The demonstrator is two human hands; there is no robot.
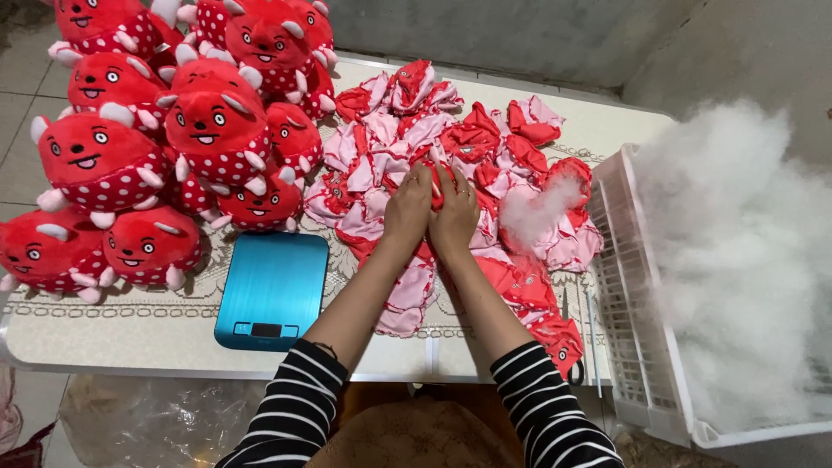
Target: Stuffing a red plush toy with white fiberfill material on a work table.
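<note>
My left hand (407, 208) and my right hand (455, 212) are pressed together over a pile of unstuffed red and pink toy skins (407, 143) in the middle of the table. Both hands pinch one red skin (436, 189) between their fingers. A tuft of white stuffing (530, 212) lies on the pile just right of my right hand. Both sleeves are striped black and white.
Several stuffed red plush toys (156, 130) with white dots are heaped at the left. A blue kitchen scale (273, 290) sits in front of them. A white slatted basket (646, 347) full of white stuffing (737, 260) stands at the right. Scissors (576, 368) lie near the table edge.
</note>
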